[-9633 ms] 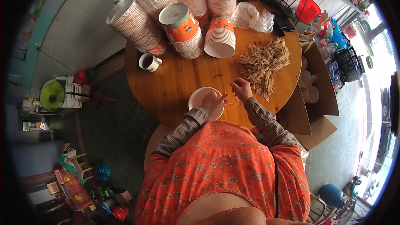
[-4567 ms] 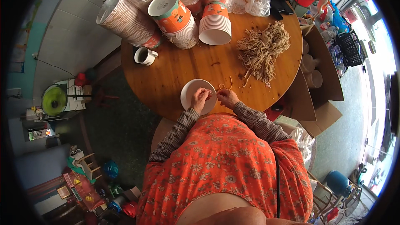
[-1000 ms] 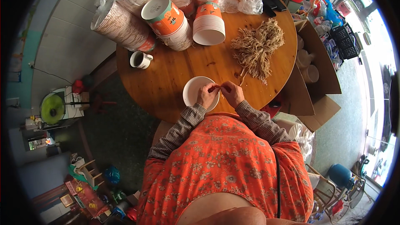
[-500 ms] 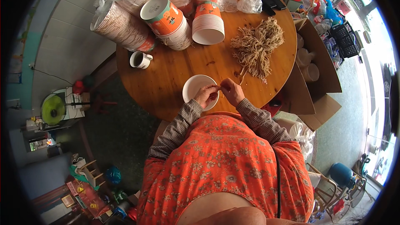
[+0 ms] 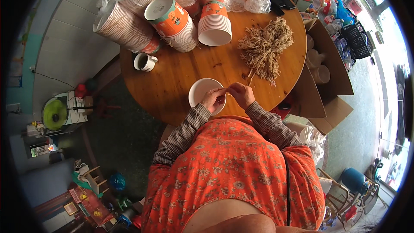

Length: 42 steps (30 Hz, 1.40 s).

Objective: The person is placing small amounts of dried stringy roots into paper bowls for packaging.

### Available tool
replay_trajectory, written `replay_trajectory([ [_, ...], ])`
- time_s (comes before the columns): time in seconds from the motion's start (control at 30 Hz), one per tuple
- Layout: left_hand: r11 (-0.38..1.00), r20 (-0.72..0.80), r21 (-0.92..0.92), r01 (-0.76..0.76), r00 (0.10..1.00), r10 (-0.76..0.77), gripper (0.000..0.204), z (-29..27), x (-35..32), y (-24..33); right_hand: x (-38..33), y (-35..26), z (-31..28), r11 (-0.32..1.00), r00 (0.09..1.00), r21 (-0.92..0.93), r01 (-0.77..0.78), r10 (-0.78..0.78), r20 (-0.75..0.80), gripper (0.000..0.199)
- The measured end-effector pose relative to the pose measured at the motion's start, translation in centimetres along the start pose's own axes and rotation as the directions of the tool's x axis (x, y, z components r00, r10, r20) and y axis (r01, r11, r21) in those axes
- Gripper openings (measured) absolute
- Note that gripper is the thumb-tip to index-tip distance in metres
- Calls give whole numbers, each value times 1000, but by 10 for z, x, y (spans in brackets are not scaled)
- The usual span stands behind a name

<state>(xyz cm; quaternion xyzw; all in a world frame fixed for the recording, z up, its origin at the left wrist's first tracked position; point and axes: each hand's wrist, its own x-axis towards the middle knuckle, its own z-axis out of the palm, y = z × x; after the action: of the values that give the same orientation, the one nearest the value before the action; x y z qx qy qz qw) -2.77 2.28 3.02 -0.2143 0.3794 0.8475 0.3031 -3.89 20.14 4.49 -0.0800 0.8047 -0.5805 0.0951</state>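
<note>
A round white paper tub (image 5: 198, 91) stands at the table's near edge, its open mouth facing me. My left hand (image 5: 213, 98) reaches over its right side, fingers pinched together. Close beside it, my right hand (image 5: 243, 95) is also closed in a pinch, and the fingertips of both hands meet just right of the tub's rim. Whatever they hold is too small to make out. Beyond my right hand lies a loose bundle of beige string (image 5: 268, 47), from which one strand trails down near that hand.
Tall stacks of paper tubs (image 5: 125, 26) crowd the far left of the round wooden table (image 5: 168, 90), with orange printed tubs (image 5: 214, 23) beside them. A mug (image 5: 145, 62) holds dark liquid. Clear plastic bags (image 5: 248, 0) lie at the back. An open cardboard box (image 5: 334, 56) adjoins the right edge.
My right hand has turned slightly, its fingers flatter and its fingertips closer to the left hand's. The tub and the string bundle stay in place.
</note>
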Motion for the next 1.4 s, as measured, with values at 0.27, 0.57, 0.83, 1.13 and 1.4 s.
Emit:
replay_trajectory([
  [0.27,995,-64,88,-36,997,42,13,2,1,-5,2,12,2,995,989,85,59,-47,-137,18],
  [0.57,925,-77,367,-97,988,135,13,3,1,-14,10,34,1,913,938,316,-257,314,-144,21],
  [0.83,832,-72,537,-137,976,207,18,-2,4,-12,8,5,-3,912,956,316,-262,290,-46,18],
  [1.13,577,147,736,-353,916,373,14,27,2,-5,6,-5,-15,999,997,-39,15,-11,79,15],
  [1.4,524,154,773,-357,907,391,11,6,10,-15,4,-17,-26,951,970,-241,194,-150,192,17],
])
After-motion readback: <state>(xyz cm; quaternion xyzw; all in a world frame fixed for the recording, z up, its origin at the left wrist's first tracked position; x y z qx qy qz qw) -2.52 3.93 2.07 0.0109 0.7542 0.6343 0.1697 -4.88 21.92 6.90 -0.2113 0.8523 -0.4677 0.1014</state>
